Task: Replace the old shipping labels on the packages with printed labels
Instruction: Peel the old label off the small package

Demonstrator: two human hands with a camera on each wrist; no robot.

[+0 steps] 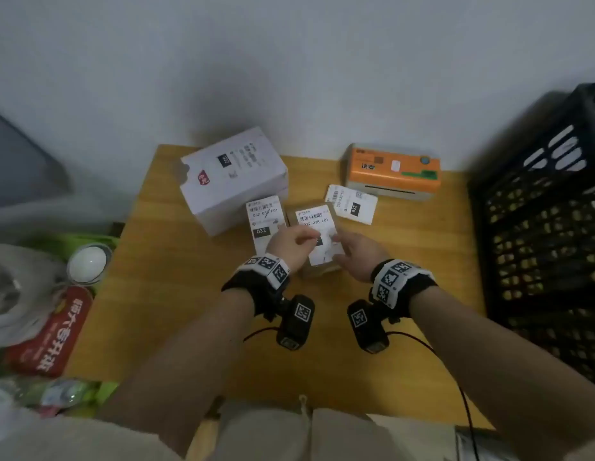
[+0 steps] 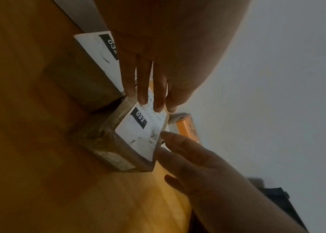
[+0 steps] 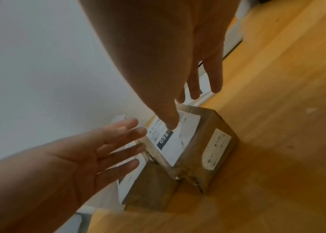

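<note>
Against a pale wall on the wooden counter (image 1: pixel 176 294): small, light, stiff brown cardboard package (image 3: pixel 193 157), thin curl-prone white printed label (image 1: pixel 317 234) under flat, empty hands — left hand (image 1: pixel 291 244), right hand (image 1: pixel 357 254); best steadied by its side walls.

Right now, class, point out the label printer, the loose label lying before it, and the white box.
label printer (image 1: pixel 389 169): head view, orange top.
loose label (image 1: pixel 352 203): head view, its middle.
white box (image 1: pixel 234 171): head view, top face.
</note>
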